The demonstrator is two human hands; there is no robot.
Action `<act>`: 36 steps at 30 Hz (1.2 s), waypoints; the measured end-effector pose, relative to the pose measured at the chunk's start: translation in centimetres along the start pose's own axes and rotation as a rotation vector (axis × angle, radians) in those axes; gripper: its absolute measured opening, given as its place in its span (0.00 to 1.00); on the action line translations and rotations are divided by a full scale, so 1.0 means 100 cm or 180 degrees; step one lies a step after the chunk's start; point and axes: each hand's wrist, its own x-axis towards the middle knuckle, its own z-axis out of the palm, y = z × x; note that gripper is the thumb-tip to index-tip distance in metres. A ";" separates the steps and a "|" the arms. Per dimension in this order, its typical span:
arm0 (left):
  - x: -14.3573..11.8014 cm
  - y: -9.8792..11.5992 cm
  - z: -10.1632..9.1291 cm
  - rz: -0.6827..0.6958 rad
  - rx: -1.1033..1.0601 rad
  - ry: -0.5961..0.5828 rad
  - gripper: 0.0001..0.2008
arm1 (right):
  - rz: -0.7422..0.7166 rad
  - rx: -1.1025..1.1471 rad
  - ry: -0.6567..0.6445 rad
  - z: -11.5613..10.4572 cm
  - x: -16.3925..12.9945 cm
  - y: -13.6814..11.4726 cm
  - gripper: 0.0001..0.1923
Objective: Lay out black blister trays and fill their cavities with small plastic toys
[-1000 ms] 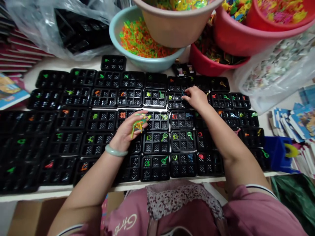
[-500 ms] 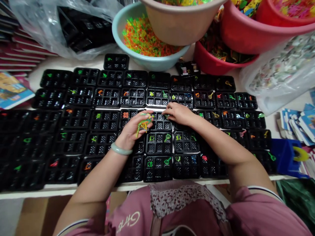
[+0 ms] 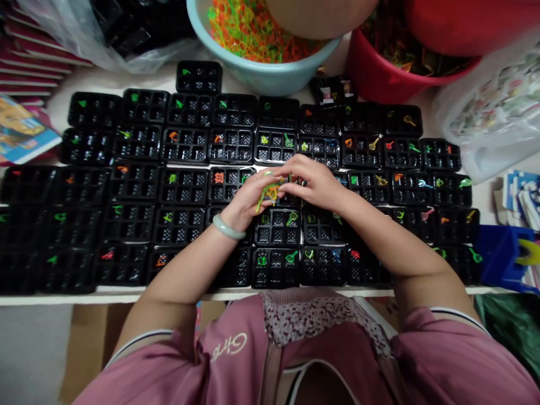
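My left hand (image 3: 248, 197), with a pale green bangle (image 3: 229, 228) on the wrist, is cupped around a bunch of small yellow, green and orange plastic toys (image 3: 271, 194). My right hand (image 3: 314, 181) meets it from the right, its bent fingertips at the bunch; what they pinch is hidden. Beneath both hands lie black compartment trays (image 3: 276, 228), set in rows. Many trays hold a small coloured piece in the upper left compartment. Those towards the right also have one in the upper right, such as a green paddle-shaped piece (image 3: 292, 218).
Behind the trays stand a light blue basin (image 3: 261, 79) of orange and green pieces and a red basin (image 3: 388, 67). Clear bags (image 3: 485, 124) lie at the back right. A blue tape dispenser (image 3: 500, 256) sits at the right edge, booklets (image 3: 25, 132) at the left.
My left hand has moved right with the toys, and my right hand's fingers have come from a tray to the bunch. The camera view has tilted down.
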 end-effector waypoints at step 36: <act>0.090 0.026 0.058 -0.0352 -0.0507 -0.0208 0.02 | 0.1570 0.0230 0.2416 -0.078 0.046 0.156 0.05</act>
